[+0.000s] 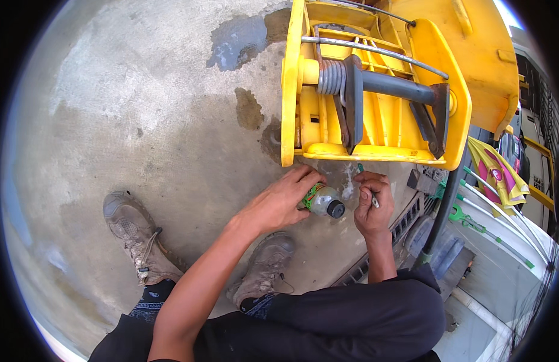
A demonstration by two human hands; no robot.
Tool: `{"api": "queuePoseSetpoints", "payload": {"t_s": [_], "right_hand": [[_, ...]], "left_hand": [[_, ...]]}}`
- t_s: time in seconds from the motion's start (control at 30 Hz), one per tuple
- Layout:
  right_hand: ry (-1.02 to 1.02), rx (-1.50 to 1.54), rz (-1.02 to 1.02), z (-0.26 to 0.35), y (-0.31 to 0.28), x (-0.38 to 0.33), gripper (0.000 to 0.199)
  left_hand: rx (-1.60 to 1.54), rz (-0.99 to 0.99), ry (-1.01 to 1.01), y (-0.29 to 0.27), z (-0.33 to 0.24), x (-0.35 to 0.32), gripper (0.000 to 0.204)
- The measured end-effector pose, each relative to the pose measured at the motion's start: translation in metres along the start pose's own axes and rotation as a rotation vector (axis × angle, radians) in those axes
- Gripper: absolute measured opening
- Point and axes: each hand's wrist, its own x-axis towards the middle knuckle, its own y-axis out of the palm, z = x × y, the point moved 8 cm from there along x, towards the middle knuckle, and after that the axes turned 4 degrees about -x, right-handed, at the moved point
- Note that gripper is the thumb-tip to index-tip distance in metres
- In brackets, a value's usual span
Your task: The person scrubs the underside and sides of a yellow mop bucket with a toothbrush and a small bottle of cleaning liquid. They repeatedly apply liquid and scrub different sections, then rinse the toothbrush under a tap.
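My left hand (pixel 285 196) is wrapped round a clear plastic bottle (pixel 324 202) with a green label and a black cap, which tilts toward the lower right. My right hand (pixel 374 202) pinches a slim toothbrush-like stick (pixel 374 199); its green end points up toward the yellow machine part and its pale end shows below the fingers. Just beyond both hands stands a yellow mop wringer (pixel 376 151) with a coiled metal spring (pixel 332 77), a dark grey bar (pixel 397 86) and thin metal rods. Neither hand visibly touches it.
Wet patches (pixel 238 42) mark the concrete floor (pixel 165 120). A drain grate (pixel 406 223) runs by my right arm. A dark pole (pixel 442 220), green-and-white handles (pixel 502 217) and a yellow-and-pink cloth (pixel 496 175) are at right. My shoes (pixel 131 232) rest at left.
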Motion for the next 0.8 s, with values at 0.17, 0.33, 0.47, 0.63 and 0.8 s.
{"api": "queuePoseSetpoints", "payload": {"t_s": [0.17,0.33,0.47,0.63,0.8], "right_hand": [[0.084,0.061,-0.103,-0.004,-0.008,0.01,0.034],[0.195,-0.241,-0.168,-0.024,-0.003,0.016,0.048],[0.19,-0.074,-0.265,-0.028,-0.012,0.01,0.04],[0.275,-0.205,-0.372,-0.023,-0.008,0.026,0.029],[0.543,0.332,-0.521,-0.03,0.004,0.012,0.031]], "left_hand": [[0.02,0.021,-0.086,0.0,0.01,-0.008,0.077],[0.064,0.022,-0.099,-0.003,0.009,-0.011,0.08],[0.11,-0.028,-0.077,-0.005,0.006,-0.012,0.078],[0.12,0.034,-0.157,-0.011,0.008,-0.011,0.081],[0.161,0.104,-0.201,-0.001,0.011,-0.006,0.083]]}}
